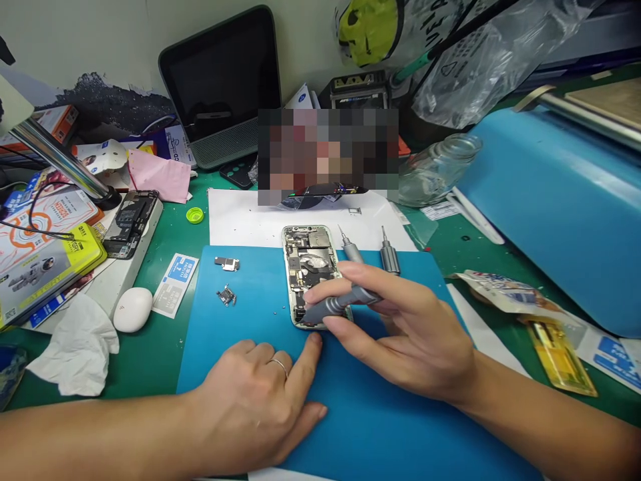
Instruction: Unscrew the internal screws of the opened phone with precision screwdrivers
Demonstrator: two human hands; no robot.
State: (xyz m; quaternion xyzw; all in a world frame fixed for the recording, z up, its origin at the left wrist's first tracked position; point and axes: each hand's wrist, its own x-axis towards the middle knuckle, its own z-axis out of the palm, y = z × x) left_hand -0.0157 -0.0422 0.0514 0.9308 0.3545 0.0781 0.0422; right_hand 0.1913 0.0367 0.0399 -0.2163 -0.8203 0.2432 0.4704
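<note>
Currently, the right hand (423,327) holds 1 tool (328,307) over the phone (306,268).

The left hand (258,394) is just below the phone (315,262). Its pointer finger reaches up to the phone's near end, its thumb sticks out, and the other fingers curl. The right hand (420,331) pinches, fingertips over that end.

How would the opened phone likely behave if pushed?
The opened phone would probably slide rather than tip, lying flat on the blue mat. Its rigid-looking frame suggests little bending, but the exposed internals look fragile.
</note>
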